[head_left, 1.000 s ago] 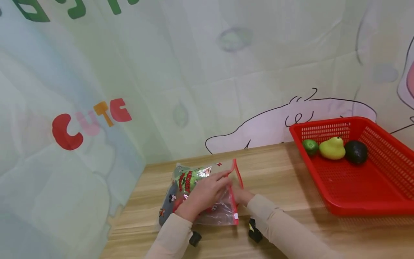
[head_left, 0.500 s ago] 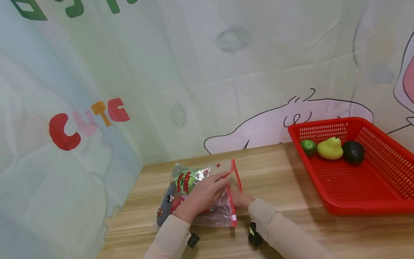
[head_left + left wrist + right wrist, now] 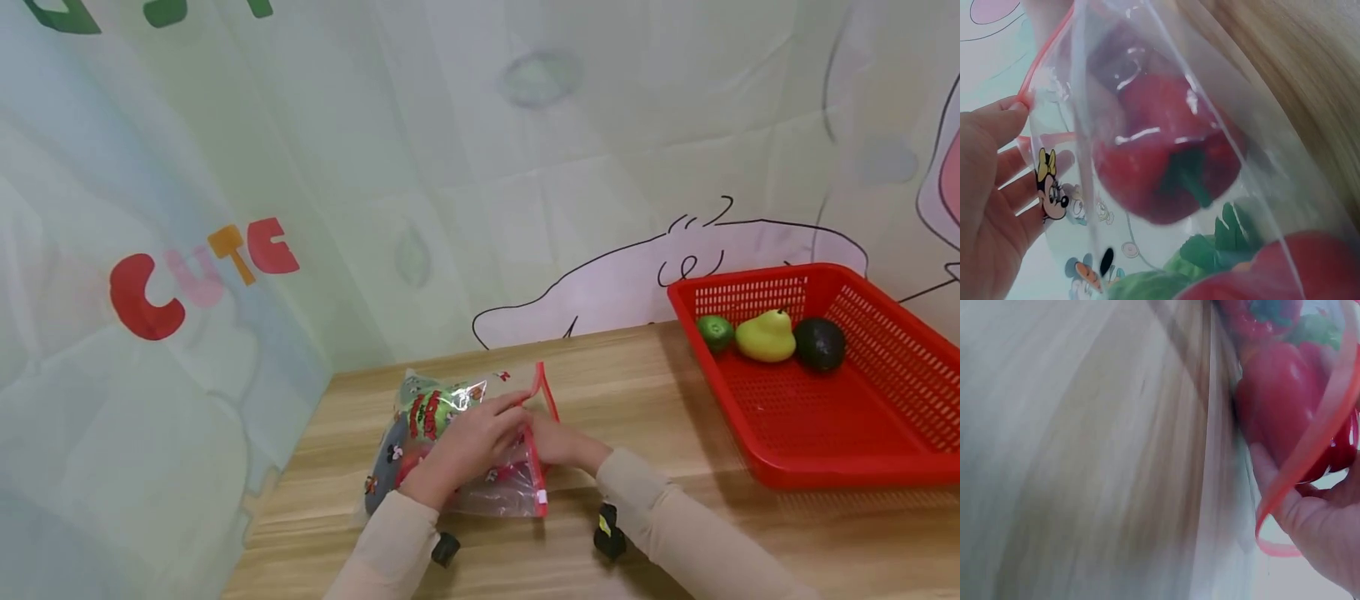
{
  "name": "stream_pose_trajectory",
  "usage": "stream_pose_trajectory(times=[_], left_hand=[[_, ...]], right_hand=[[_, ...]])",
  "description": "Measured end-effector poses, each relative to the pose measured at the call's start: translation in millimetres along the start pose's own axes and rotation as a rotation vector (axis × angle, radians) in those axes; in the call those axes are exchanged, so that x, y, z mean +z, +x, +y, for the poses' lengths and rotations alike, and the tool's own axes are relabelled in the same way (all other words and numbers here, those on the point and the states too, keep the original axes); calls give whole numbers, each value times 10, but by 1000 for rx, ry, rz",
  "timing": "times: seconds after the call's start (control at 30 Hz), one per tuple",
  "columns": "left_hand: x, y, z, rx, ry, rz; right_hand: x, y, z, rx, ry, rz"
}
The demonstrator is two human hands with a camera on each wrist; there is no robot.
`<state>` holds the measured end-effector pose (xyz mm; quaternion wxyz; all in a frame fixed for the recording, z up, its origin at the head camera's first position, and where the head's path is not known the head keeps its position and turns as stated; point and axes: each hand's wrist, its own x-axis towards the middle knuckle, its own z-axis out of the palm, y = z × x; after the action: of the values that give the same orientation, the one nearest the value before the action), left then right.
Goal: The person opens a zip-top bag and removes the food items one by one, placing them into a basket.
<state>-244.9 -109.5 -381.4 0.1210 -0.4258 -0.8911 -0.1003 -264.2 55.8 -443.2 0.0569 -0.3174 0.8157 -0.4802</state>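
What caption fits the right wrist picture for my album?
The right hand holds a red pepper inside a clear, red-edged bag.

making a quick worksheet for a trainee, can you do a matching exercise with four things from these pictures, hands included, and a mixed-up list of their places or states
Things
1. left hand
2. right hand
3. yellow pear
4. dark fruit

Places or states
A. in the red basket, rightmost of three in the head view
B. reaching through the bag's mouth, holding a red pepper
C. in the basket, middle of the three
D. pinching the clear bag at its red edge

Pairs: 1-D, 2-B, 3-C, 4-A
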Motion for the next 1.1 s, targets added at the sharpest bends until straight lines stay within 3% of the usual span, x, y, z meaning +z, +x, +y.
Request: stream_pose_trajectory(times=[0.23, 0.53, 0.77, 1.1], left_hand=[[1, -8, 18, -10, -6, -8], [40, 26, 32, -26, 7, -11], [25, 47, 27, -42, -9, 4], [46, 5, 11, -37, -31, 34]], right_hand=[[-167, -126, -13, 221, 104, -26], [-450, -301, -327, 467, -115, 49], [-677, -433, -527, 485, -234, 62], [-1024, -648, -797, 403, -332, 75]])
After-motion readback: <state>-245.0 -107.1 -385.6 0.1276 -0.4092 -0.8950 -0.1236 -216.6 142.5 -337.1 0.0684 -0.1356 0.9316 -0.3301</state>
